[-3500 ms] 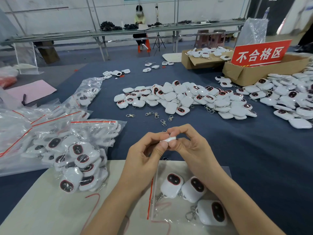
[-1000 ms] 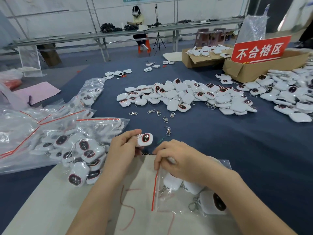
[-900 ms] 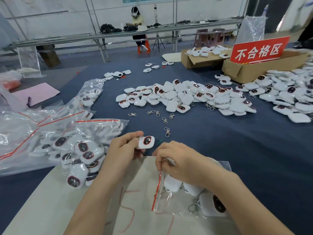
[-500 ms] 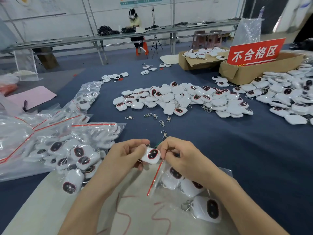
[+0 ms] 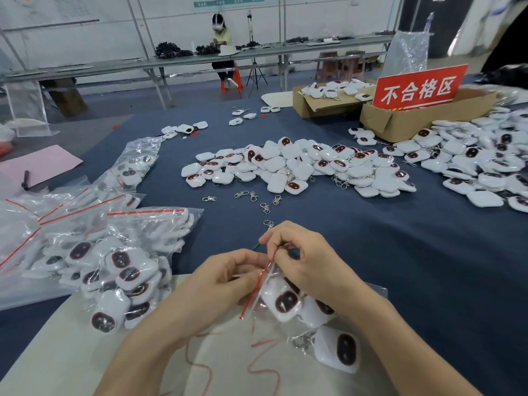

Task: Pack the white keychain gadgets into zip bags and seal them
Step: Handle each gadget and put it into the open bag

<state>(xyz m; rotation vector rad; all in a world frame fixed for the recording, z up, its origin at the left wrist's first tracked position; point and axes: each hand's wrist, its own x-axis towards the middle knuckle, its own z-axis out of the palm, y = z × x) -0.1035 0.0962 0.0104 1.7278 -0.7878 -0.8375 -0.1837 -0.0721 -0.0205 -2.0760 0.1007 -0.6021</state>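
A clear zip bag point(image 5: 371, 294) with a red seal strip point(image 5: 252, 298) lies on a white sheet in front of me, its mouth lifted. Inside it are several white keychain gadgets with dark oval faces; one point(image 5: 283, 303) sits just behind the mouth and another point(image 5: 339, 350) lies at the bag's bottom. My left hand point(image 5: 220, 284) pinches the mouth at the strip from the left. My right hand point(image 5: 310, 261) pinches the strip's upper end. Neither hand holds a loose gadget.
Filled, sealed bags point(image 5: 114, 267) are heaped at the left. A loose gadget pile point(image 5: 300, 167) covers the middle of the blue cloth, another pile point(image 5: 485, 167) lies at the right, and loose metal clasps point(image 5: 251, 195) between. Cardboard boxes with a red sign point(image 5: 417, 88) stand behind.
My left hand carried a gadget to the bag's mouth while my right hand lifted the strip. That gadget now lies inside the bag, and both hands grip the mouth.
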